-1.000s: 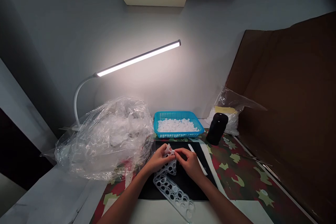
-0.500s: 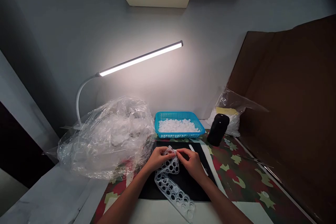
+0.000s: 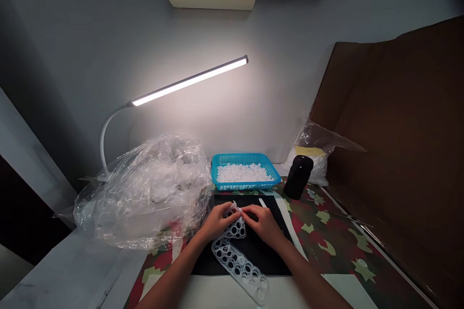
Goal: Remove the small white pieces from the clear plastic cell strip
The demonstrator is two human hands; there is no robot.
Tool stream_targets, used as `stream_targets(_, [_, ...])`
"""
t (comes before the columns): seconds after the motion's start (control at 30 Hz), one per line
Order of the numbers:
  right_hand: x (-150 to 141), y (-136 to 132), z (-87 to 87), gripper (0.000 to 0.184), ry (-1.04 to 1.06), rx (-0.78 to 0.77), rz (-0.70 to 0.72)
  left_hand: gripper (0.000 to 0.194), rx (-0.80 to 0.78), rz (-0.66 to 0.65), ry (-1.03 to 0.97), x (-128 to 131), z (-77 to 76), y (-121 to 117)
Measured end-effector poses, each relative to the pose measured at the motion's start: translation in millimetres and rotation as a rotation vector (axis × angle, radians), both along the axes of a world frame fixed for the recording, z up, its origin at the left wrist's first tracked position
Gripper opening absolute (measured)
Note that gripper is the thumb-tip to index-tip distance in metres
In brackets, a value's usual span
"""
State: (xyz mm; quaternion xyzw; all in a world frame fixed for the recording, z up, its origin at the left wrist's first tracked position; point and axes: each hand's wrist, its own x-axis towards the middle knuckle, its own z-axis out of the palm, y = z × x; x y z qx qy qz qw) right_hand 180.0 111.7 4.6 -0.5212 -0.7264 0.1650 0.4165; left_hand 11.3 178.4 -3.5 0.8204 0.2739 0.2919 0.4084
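Observation:
A long translucent plastic strip full of round holes [image 3: 250, 277] runs from the near edge of the black mat [image 3: 273, 258] up to my hands, bent over at its far part. My left hand [image 3: 217, 220] is closed on the folded far end, thumb lying across the top. At the right edge of that end, my right hand [image 3: 264, 223] pinches with thumb and fingertips, close to my left thumb. Whether a small piece sits between those fingertips is hidden. Some holes in the lower part look filled with whitish discs.
Behind the mat stands a blue basket [image 3: 246, 186] of small white pieces. A large clear plastic bag [image 3: 145, 193] bulges at left. On the right are a black cylinder-like object [image 3: 298, 177], a bag of white pieces [image 3: 321, 171] and tall cardboard [image 3: 391, 135]. A lit lamp [image 3: 190, 81] hangs above.
The whole view has shifted slightly, so things sit a little further left. Both hands keep hold of the strip's far end, with only small finger movement.

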Motion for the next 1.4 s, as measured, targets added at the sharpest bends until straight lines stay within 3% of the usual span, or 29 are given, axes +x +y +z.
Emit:
stream_targets(0.37, [1,2,-3.6,0.014,-0.046,-0.085,-0.017,0.034,0.06,-0.016,0.072,2,3.9,-4])
stream_targets(0.6, [0,5,-3.9,0.015,0.043,-0.09,-0.039,0.033,-0.013,-0.016,0.06,2,0.4,-2])
stream_targets(0.9, [9,8,-0.9,0.016,0.158,-0.037,-0.192,0.024,-0.336,-0.078,-0.203,6,-1.8,2])
stream_targets(1.17, [4,11,-4.1,0.025,0.32,-0.109,-0.218,0.033,-0.786,0.16,-0.335,10,12.9,-2])
stream_targets(1.4, [6,13,-5.6,0.035,0.48,-0.143,-0.231,0.031,-0.861,0.182,-0.343,10,13.5,-3])
